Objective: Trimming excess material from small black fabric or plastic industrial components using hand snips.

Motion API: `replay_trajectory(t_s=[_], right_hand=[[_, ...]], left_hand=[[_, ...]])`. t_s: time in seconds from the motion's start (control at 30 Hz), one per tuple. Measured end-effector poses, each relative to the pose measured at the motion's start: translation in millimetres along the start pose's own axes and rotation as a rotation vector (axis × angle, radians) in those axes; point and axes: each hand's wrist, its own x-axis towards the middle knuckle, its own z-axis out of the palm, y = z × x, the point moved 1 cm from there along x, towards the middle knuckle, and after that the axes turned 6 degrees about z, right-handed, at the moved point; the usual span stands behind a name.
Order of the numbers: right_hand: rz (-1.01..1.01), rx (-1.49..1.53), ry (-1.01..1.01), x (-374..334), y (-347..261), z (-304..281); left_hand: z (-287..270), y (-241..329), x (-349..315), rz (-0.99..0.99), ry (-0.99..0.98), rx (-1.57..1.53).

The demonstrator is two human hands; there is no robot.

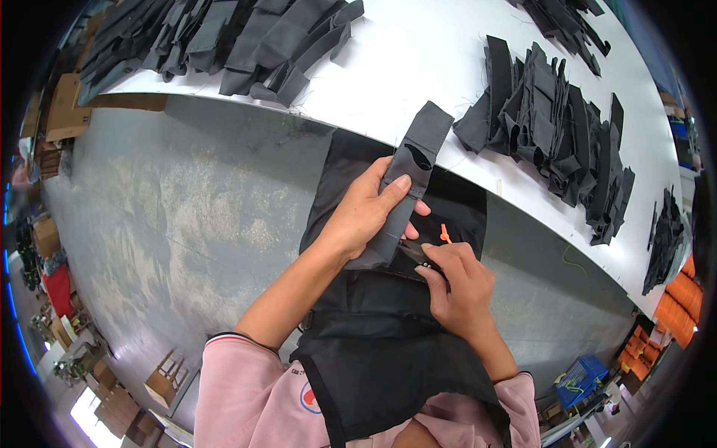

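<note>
My left hand (367, 211) grips a long dark grey fabric strip (409, 168) with a pocket-like opening near its top, thumb laid across its front. The strip's upper end rests against the edge of the white table (418, 52). My right hand (457, 287) is closed on a small thread snipper with an orange tip (444, 234), held at the strip's lower right edge. Both hands work above a black apron (388, 343) that covers my lap.
Piles of dark fabric pieces lie on the table: one at the top left (246, 37), a larger one at the right (556, 123), others at the far right (661, 239). Grey concrete floor (179, 216) spreads to the left. Cardboard boxes (63, 108), orange stools (676, 310) and a blue crate (584, 377) stand around.
</note>
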Motion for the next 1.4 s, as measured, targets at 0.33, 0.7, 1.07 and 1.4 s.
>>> replay_trajectory(t_s=[0.33,0.7,1.07,1.4], right_hand=[[-0.007,-0.033,-0.043,0.2,-0.5,1.3],[0.042,0.025,-0.015,0.1,-2.6,-4.0],[-0.029,0.012,0.036,6.8,-4.7,-0.1],[-0.042,-0.037,-0.066,11.7,0.0,19.5]], left_hand=[[-2.5,-4.5,1.7,0.003,-0.054,0.021],[-0.4,-0.8,1.0,-0.021,-0.072,0.035],[-0.2,0.1,-3.4,-0.029,-0.03,-0.127],[0.1,-0.6,-7.1,-0.001,-0.06,-0.25]])
